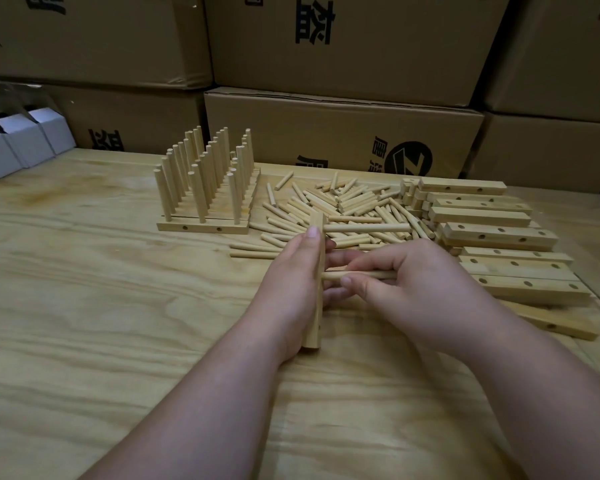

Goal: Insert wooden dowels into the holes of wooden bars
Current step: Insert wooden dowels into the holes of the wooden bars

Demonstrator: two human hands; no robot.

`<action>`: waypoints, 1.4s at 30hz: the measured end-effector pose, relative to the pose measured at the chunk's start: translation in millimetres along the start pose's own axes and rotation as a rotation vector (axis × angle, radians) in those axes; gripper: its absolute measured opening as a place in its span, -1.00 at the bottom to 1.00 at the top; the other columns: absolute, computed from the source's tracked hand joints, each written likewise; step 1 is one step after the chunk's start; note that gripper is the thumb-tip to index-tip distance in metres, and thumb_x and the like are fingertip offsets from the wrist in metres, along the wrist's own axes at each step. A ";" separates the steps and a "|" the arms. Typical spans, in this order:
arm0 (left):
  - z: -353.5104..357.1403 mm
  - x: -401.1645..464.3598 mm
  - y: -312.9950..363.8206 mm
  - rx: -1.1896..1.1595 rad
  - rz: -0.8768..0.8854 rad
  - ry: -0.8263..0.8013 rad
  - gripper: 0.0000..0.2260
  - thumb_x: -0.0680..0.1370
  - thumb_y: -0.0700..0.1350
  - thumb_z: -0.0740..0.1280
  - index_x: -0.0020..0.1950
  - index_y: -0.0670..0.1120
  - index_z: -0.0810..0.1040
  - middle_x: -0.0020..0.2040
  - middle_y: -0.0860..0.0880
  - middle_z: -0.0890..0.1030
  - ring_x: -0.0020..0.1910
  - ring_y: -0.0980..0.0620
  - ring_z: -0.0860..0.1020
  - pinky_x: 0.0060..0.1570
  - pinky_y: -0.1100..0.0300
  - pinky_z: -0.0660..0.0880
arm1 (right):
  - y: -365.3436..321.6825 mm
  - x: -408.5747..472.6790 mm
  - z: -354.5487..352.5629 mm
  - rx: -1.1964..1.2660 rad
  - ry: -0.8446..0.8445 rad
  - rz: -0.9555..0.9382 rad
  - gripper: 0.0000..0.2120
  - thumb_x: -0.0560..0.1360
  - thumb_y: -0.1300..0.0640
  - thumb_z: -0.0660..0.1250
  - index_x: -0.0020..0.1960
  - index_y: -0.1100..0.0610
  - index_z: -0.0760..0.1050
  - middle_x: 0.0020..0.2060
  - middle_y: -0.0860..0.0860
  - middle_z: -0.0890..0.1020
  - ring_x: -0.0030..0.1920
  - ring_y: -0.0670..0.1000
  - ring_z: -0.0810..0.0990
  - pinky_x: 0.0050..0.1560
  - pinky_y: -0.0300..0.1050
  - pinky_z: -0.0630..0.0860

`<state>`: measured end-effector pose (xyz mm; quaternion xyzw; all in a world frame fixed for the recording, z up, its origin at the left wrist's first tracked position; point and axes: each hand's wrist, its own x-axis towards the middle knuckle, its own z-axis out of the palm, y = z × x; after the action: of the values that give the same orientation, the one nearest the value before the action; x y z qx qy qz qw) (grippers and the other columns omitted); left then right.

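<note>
Dowels (347,206), smooth pale round sticks, lie heaped on a grainy plywood counter (101,306). Left hand (291,282) grips a square wooden bar (316,271) standing on edge, one dowel (368,228) already jutting from its upper hole. Right hand (416,289) pinches a second dowel (357,274) between thumb and fingers (368,263), its tip at the bar, seemingly entering a hole hidden by fingers. Drilled bars (499,233) stack at right; finished pegged bars (205,188) stand behind, before cardboard boxes (343,126).

black chinese characters, circled "z" logo on cardboard boxes (343,129); unreadable.
</note>
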<state>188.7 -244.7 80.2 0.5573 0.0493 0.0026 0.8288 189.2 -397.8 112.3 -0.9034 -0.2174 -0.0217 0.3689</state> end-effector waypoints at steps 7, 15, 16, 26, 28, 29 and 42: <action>-0.6 1.5 -1.5 0.011 -0.006 0.004 -0.65 0.72 0.12 0.10 0.19 -0.10 0.52 -0.13 -0.05 0.75 -0.26 0.00 0.73 -0.35 0.23 0.59 | -2.3 -0.9 3.9 -0.031 0.035 -0.010 -0.90 0.53 0.00 0.42 -0.08 -0.13 0.71 -0.04 -0.50 0.61 0.01 -0.36 0.59 0.11 -0.10 0.59; -3.1 5.9 -5.5 0.026 -0.008 0.028 -0.65 0.71 0.14 0.12 0.14 -0.08 0.54 -0.09 -0.08 0.75 -0.22 -0.06 0.73 -0.32 0.19 0.60 | -4.0 -1.1 5.4 -0.070 0.035 -0.013 -0.88 0.53 -0.03 0.39 -0.07 -0.13 0.71 0.01 -0.44 0.63 0.02 -0.30 0.61 0.10 -0.10 0.58; -3.3 6.3 -6.0 0.032 -0.003 0.026 -0.65 0.71 0.14 0.11 0.15 -0.09 0.53 -0.09 -0.08 0.75 -0.20 -0.06 0.73 -0.31 0.19 0.60 | -4.7 -1.4 5.7 -0.078 0.030 -0.016 -0.88 0.54 -0.02 0.38 -0.08 -0.13 0.71 0.02 -0.48 0.61 0.02 -0.31 0.61 0.08 -0.14 0.57; -4.3 7.9 -9.5 0.104 0.026 0.034 -0.63 0.72 0.13 0.09 0.00 -0.09 0.53 -0.16 -0.07 0.72 -0.30 0.03 0.69 -0.33 0.19 0.59 | -7.7 -0.5 8.6 -0.179 0.042 -0.056 -0.84 0.56 -0.01 0.36 -0.09 -0.11 0.72 -0.11 -0.57 0.56 0.02 -0.34 0.54 -0.17 -0.41 0.43; -3.9 6.4 -8.4 0.103 0.030 0.022 -0.62 0.73 0.12 0.07 0.02 -0.12 0.52 -0.17 -0.08 0.73 -0.29 0.02 0.70 -0.34 0.20 0.59 | -4.9 -0.1 6.8 -0.109 0.016 -0.023 -0.84 0.56 0.02 0.36 -0.09 -0.10 0.73 -0.21 -0.55 0.57 -0.04 -0.37 0.57 -0.16 -0.36 0.44; -3.8 5.9 -8.2 0.105 0.031 0.016 -0.62 0.73 0.11 0.07 0.03 -0.14 0.52 -0.18 -0.08 0.74 -0.28 0.02 0.71 -0.34 0.21 0.59 | -3.7 -0.1 5.9 -0.061 0.003 -0.005 -0.83 0.57 0.03 0.37 -0.09 -0.09 0.73 -0.17 -0.53 0.60 -0.06 -0.38 0.58 -0.11 -0.34 0.47; -3.0 5.9 -7.3 0.151 0.034 0.042 -0.62 0.73 0.11 0.07 0.02 -0.12 0.53 -0.21 -0.02 0.74 -0.27 0.03 0.72 -0.34 0.23 0.60 | -2.3 -0.5 11.1 -0.008 0.020 -0.031 -0.81 0.57 0.08 0.37 -0.13 -0.10 0.73 -0.27 -0.56 0.55 -0.03 -0.50 0.53 -0.14 -0.62 0.35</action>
<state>194.0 -244.4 71.9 0.6189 0.0572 0.0248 0.7830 186.4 -389.0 105.6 -0.9012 -0.2274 -0.0373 0.3671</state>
